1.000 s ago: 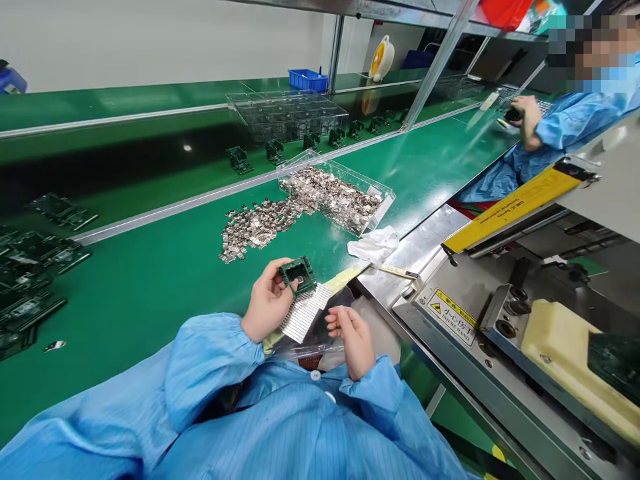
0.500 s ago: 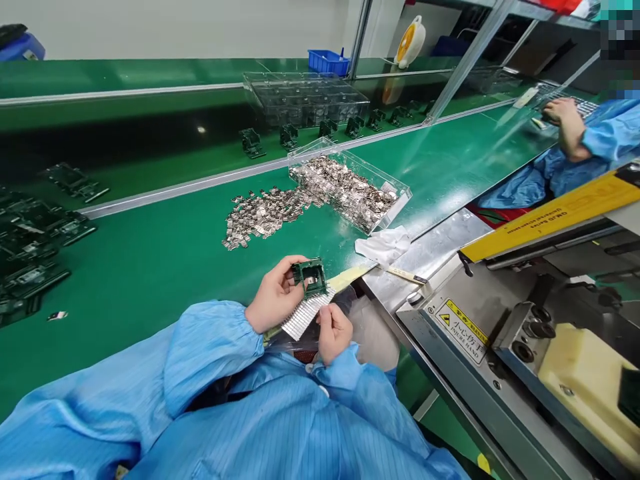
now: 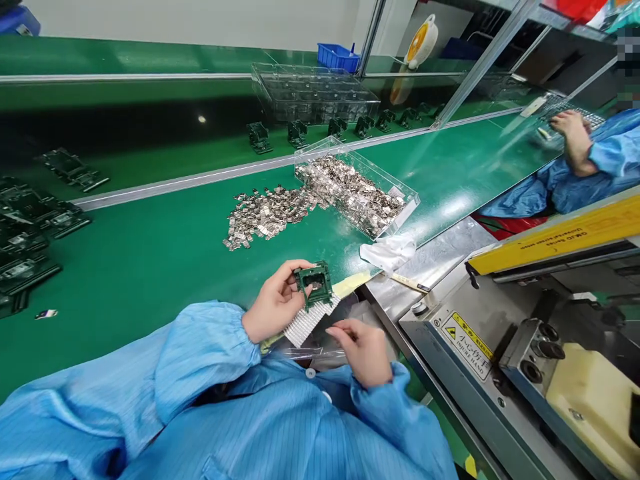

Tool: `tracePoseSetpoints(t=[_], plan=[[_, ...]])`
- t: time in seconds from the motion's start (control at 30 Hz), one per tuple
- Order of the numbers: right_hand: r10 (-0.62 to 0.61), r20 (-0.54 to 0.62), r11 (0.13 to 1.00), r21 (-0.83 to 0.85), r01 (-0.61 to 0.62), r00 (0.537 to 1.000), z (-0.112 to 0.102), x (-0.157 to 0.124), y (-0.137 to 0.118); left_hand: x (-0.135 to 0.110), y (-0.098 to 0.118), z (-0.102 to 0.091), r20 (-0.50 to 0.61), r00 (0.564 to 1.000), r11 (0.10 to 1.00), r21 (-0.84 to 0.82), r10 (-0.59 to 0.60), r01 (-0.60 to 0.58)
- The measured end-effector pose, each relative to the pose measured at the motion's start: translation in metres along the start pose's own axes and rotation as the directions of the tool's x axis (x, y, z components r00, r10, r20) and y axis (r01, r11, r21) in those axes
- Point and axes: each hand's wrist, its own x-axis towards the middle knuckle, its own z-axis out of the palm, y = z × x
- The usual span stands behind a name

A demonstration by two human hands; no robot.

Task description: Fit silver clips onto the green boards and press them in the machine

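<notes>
My left hand (image 3: 274,305) grips a small dark green square frame part (image 3: 314,283) by its left side, holding it above a silvery gridded sheet (image 3: 307,321) at the bench's near edge. My right hand (image 3: 364,349) hovers lower right of the part, over a clear plastic bag (image 3: 350,313) on my lap, fingers curled and pinched together; whether they hold anything is too small to see. Both arms wear blue sleeves.
A loose heap of small metal pieces (image 3: 265,213) lies on the green bench beside a clear tray (image 3: 395,190) full of them. A white cloth (image 3: 387,252) lies by a press machine (image 3: 525,333) at right. Dark green parts (image 3: 30,233) sit on the left. Another person's hand (image 3: 573,130) works far right.
My right hand has dropped away from the green part, moving down and right over the bag. My left hand keeps the part, tilted slightly differently.
</notes>
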Motion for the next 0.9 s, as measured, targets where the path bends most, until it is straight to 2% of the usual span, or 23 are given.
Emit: tracePoseSetpoints(t=[0.13,0.27,0.3,0.37,0.47,0.57,0.73,0.83,0.9], plan=[[-0.149,-0.101,0.969,0.185,0.165,0.984,-0.014,-0.010,-0.041,-0.012,0.001,0.002,0.038,0.998,0.998,-0.023,-0.051,0.052],[-0.338,-0.322,0.906,0.142,0.398,0.884,0.001,0.001,-0.057,-0.019,0.002,0.004,0.092,0.994,0.996,-0.053,-0.066,0.071],[-0.356,-0.360,0.898,0.125,0.423,0.862,0.006,0.005,-0.058,-0.020,0.002,0.005,0.106,0.993,0.996,-0.065,-0.057,0.065],[-0.352,-0.398,0.905,0.084,0.416,0.847,0.016,0.011,-0.060,-0.022,0.003,0.005,0.130,0.991,0.996,-0.071,-0.035,0.044],[-0.316,-0.410,0.937,0.007,0.349,0.856,0.023,0.013,-0.064,-0.025,0.003,0.004,0.144,0.989,1.000,-0.025,-0.015,0.018],[-0.265,-0.422,0.953,0.020,0.301,0.867,0.023,0.010,-0.068,-0.028,0.004,0.003,0.154,0.988,0.995,0.100,-0.026,0.010],[-0.138,-0.369,0.934,0.260,0.245,0.919,0.029,0.010,-0.061,-0.032,0.003,0.002,0.171,0.985,0.981,0.191,0.008,-0.041],[-0.091,-0.329,0.862,0.446,0.239,0.940,0.031,0.009,-0.055,-0.033,0.005,0.003,0.183,0.983,0.985,0.168,0.012,-0.043],[-0.111,-0.290,0.823,0.510,0.251,0.951,0.026,0.005,-0.053,-0.032,0.010,0.004,0.175,0.985,0.989,0.143,0.001,-0.026]])
